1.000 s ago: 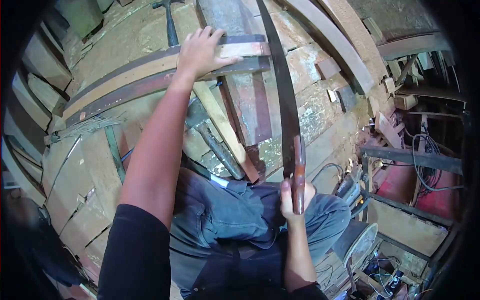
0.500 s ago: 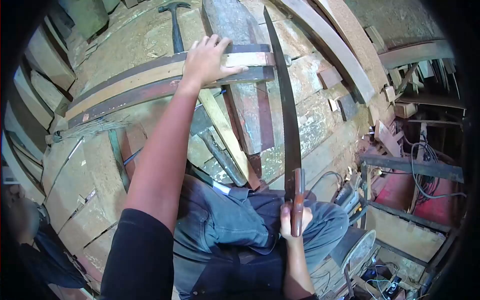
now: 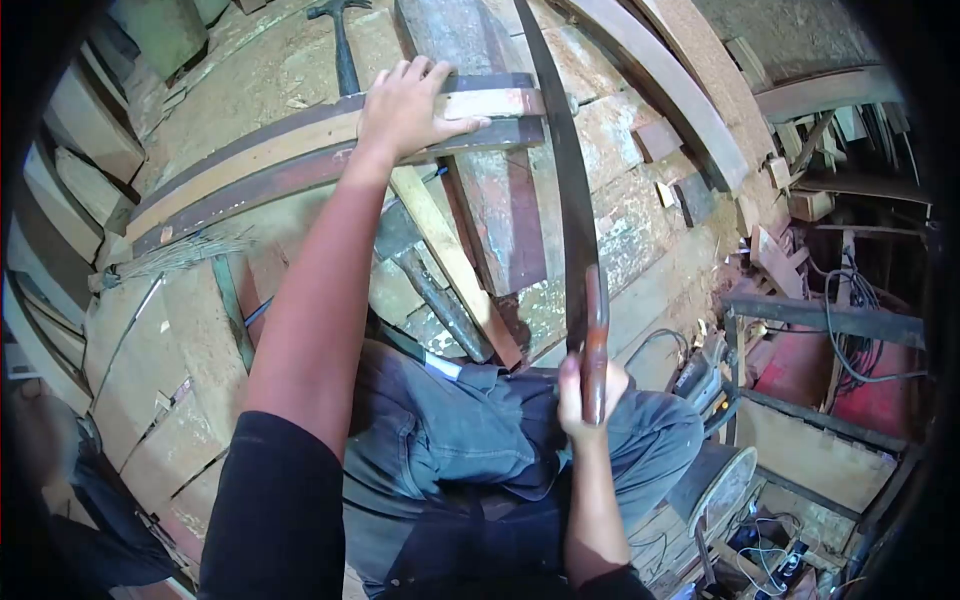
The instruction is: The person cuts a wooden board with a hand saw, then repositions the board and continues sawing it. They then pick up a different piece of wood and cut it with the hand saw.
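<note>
Head view, left hand: my left hand lay flat, fingers spread, pressing the curved wooden strip on the plank workbench.
Head view, right hand: my right hand was closed around the handsaw handle, near my lap.
Saw blade: it crossed the strip's end, just beside my left thumb.
Hammer: a hammer lay beyond my left hand, probably touching the strip.

Worn plank floor, cluttered metal rack
</note>
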`<state>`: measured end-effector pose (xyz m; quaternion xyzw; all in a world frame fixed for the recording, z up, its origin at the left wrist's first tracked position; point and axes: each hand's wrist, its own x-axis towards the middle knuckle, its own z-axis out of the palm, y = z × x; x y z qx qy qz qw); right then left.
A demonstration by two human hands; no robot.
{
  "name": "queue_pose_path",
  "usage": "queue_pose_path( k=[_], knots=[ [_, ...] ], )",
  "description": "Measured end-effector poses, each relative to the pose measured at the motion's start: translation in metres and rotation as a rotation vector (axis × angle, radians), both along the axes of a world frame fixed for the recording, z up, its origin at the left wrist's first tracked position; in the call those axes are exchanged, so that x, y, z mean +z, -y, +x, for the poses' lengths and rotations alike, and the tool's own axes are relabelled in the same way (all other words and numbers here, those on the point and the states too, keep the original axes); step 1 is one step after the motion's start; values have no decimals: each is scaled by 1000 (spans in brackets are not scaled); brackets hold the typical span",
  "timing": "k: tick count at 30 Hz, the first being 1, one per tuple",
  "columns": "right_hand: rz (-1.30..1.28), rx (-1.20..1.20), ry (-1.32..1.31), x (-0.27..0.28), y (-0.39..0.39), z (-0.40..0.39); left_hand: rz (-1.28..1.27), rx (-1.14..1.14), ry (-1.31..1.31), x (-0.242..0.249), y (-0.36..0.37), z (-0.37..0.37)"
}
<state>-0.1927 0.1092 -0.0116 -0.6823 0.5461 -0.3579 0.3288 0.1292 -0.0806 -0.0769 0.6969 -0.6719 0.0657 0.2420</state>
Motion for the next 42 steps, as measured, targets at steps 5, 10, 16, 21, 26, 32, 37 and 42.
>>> queue_pose_path(
  k=[5,10,16,21,26,32,37,42],
  knots=[
    [-203,88,-177,-13,-31,-33,-73,-1,17,0,2,-1],
    [-132,134,-142,-2,-5,-19,-45,-9,-6,4,0,-2],
    [-195,160,-183,-1,-3,-31,-10,1,-11,5,1,0],
    [-78,85,-40,2,-2,-13,-36,-7,0,3,2,1],
    [-22,84,-67,0,-1,-17,-10,-5,-6,7,1,-2],
    [-2,80,-66,11,-13,-18,57,0,-9,4,1,-3],
    [-29,101,-62,12,7,-9,19,8,8,6,1,-1],
    [-121,106,-94,17,-21,-17,26,7,7,3,1,-2]
  ],
)
